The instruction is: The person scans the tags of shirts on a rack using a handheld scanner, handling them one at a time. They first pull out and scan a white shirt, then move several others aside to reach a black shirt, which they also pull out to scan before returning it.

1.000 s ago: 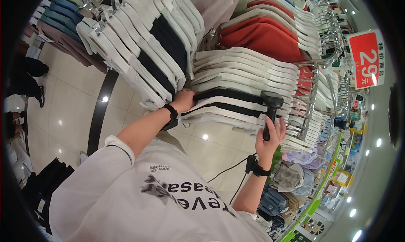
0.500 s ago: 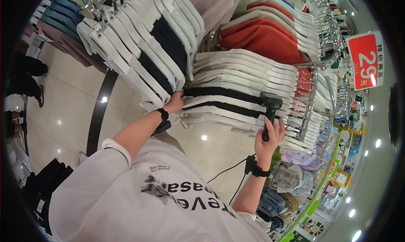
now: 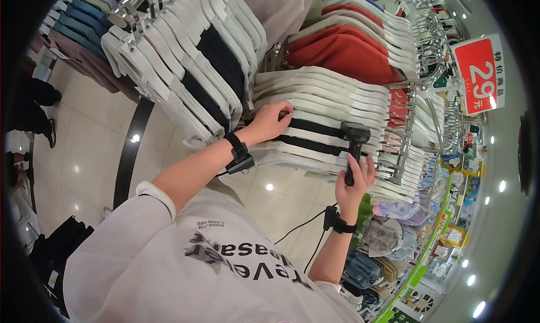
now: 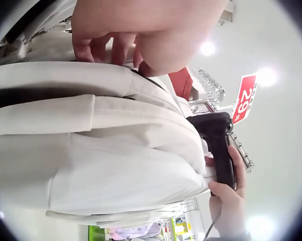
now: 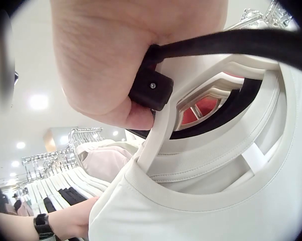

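Note:
My left hand [image 3: 271,121] is at the shoulders of the shirts hanging on the rack, its fingers curled at a shirt with a dark patch showing between thumb and fingers. Seen from the left wrist, the fingertips [image 4: 118,54] dip behind a white shirt [image 4: 55,78]. My right hand [image 3: 355,181] grips the handle of a black handheld barcode scanner [image 3: 355,134], which is held upright over the hanger end of the row. Black shirts [image 3: 312,127] hang among the white shirts [image 3: 332,95] beneath both hands. In the right wrist view, a white shirt's neckline [image 5: 201,201] shows close below the right hand.
Another rack of white and black shirts [image 3: 185,47] stands at left, and red shirts [image 3: 343,50] hang farther back. A metal rail [image 3: 409,131] carries the hangers beside the scanner. A red price sign [image 3: 478,74] stands at right. A cord [image 3: 304,224] runs near the right wrist.
My left hand has moved right and farther in over the shirts, from their near sleeve end. The scanner stays in my right hand, and the view has shifted slightly.

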`<state>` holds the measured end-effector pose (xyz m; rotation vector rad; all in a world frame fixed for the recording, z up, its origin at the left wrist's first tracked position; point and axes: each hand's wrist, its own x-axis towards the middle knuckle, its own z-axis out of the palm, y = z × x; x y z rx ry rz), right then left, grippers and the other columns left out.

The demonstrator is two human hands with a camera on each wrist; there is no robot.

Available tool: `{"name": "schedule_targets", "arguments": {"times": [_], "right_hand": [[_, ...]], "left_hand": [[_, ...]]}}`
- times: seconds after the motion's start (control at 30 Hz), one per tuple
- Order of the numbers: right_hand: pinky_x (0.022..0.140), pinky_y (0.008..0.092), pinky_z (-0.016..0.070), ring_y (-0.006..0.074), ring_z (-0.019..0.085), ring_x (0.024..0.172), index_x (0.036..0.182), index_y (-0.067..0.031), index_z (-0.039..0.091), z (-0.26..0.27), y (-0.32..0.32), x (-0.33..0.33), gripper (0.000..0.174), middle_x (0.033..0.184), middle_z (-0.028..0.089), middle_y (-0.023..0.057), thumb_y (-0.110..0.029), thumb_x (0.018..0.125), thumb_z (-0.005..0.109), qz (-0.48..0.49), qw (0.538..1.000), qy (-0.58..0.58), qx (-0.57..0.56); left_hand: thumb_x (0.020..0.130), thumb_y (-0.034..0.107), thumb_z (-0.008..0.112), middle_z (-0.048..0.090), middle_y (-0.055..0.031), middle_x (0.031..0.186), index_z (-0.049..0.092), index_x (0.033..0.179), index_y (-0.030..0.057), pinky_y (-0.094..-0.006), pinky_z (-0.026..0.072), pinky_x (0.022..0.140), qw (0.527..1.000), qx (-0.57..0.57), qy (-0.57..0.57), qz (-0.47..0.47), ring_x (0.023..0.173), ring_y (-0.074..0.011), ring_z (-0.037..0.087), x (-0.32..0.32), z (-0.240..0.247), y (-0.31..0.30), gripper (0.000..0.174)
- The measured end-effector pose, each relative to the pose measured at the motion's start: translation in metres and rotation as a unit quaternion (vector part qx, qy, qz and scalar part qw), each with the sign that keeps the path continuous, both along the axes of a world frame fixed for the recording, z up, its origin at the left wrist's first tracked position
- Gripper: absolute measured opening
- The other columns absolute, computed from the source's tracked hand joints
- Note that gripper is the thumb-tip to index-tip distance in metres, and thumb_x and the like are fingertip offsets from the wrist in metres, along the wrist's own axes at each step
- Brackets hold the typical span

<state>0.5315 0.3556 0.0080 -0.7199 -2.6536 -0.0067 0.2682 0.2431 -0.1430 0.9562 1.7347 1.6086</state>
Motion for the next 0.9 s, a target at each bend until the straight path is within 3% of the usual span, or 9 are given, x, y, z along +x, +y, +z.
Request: {"name": "schedule_targets", "arguments": {"times": [0.17,0.27,0.4,0.5,0.57,0.6,0.77,0.83,0.9], "right_hand": [[0.114,0.0586,0.0216,0.0356,0.045,0.141,0.128,-0.0243,0.072,-0.001,0.000,0.000,0.055,0.125,0.067,0.0051,-0.005,0.077,0.068,-0.007,1.000,-0.006,0.008],[0.114,0.0603,0.0213,0.0356,0.044,0.140,0.129,-0.0247,0.072,-0.001,0.002,0.002,0.055,0.126,0.067,0.0050,-0.005,0.078,0.068,0.000,1.000,-0.011,0.010],[0.115,0.0609,0.0212,0.0357,0.044,0.140,0.129,-0.0249,0.072,0.000,0.000,0.002,0.054,0.126,0.067,0.0047,-0.005,0.078,0.068,-0.003,1.000,-0.015,0.007],[0.114,0.0604,0.0215,0.0358,0.045,0.140,0.128,-0.0250,0.073,-0.001,0.001,0.002,0.054,0.126,0.067,0.0044,-0.005,0.078,0.068,-0.003,1.000,-0.014,0.011],[0.114,0.0601,0.0218,0.0357,0.045,0.140,0.128,-0.0250,0.073,-0.002,0.001,0.002,0.054,0.126,0.067,0.0043,-0.005,0.078,0.068,-0.003,1.000,-0.014,0.013],[0.114,0.0596,0.0222,0.0356,0.045,0.140,0.128,-0.0251,0.073,-0.001,0.001,0.002,0.055,0.126,0.067,0.0042,-0.005,0.078,0.068,0.000,1.000,-0.012,0.015],[0.113,0.0590,0.0228,0.0354,0.045,0.140,0.128,-0.0258,0.073,-0.003,0.003,0.002,0.056,0.126,0.067,0.0040,-0.006,0.077,0.068,0.004,1.000,-0.007,0.017],[0.114,0.0593,0.0224,0.0354,0.045,0.140,0.129,-0.0259,0.072,-0.002,0.002,0.002,0.055,0.126,0.067,0.0041,-0.006,0.077,0.068,0.003,1.000,-0.008,0.012],[0.114,0.0595,0.0220,0.0354,0.045,0.141,0.129,-0.0259,0.072,-0.002,0.003,0.002,0.055,0.126,0.067,0.0042,-0.006,0.077,0.068,0.001,1.000,-0.008,0.008]], "left_hand": [[0.098,0.009,0.062,0.070,-0.0119,0.120,0.060,0.131,-0.0032,-0.0327,0.0500,0.092,0.990,0.010,-0.139,-0.038,0.108,-0.0183,0.063,0.003,-0.038,0.017,0.035],[0.099,0.010,0.059,0.069,-0.0119,0.121,0.059,0.131,-0.0078,-0.0296,0.0482,0.093,0.956,0.002,-0.257,-0.139,0.107,-0.0188,0.061,-0.002,-0.034,0.017,0.037],[0.099,0.010,0.058,0.069,-0.0106,0.120,0.060,0.132,-0.0078,-0.0308,0.0483,0.093,0.941,-0.075,-0.302,-0.131,0.103,-0.0184,0.059,-0.002,-0.032,0.014,0.037],[0.097,0.010,0.060,0.072,-0.0169,0.119,0.064,0.128,-0.0069,-0.0363,0.0498,0.095,0.966,-0.094,-0.200,-0.136,0.104,-0.0262,0.066,0.002,-0.061,0.013,0.036],[0.092,0.010,0.064,0.072,-0.0262,0.115,0.067,0.123,-0.0048,-0.0438,0.0512,0.095,0.982,-0.158,0.017,-0.102,0.108,-0.0399,0.069,0.003,-0.066,0.002,0.035],[0.088,0.007,0.065,0.069,-0.0309,0.113,0.070,0.118,-0.0031,-0.0483,0.0520,0.094,0.980,-0.173,0.051,-0.090,0.113,-0.0474,0.064,0.004,-0.068,-0.004,0.032],[0.086,0.006,0.065,0.071,-0.0287,0.109,0.073,0.112,-0.0021,-0.0503,0.0533,0.092,0.973,-0.201,0.084,-0.069,0.108,-0.0462,0.067,0.014,-0.115,-0.026,0.028],[0.083,0.004,0.065,0.072,-0.0285,0.105,0.075,0.103,-0.0017,-0.0512,0.0559,0.089,0.936,-0.331,0.104,-0.054,0.104,-0.0457,0.069,0.016,-0.120,-0.034,0.023],[0.084,0.005,0.065,0.073,-0.0267,0.104,0.076,0.102,-0.0004,-0.0516,0.0565,0.089,0.937,-0.330,0.109,-0.036,0.103,-0.0447,0.070,0.017,-0.146,-0.042,0.021]]}}
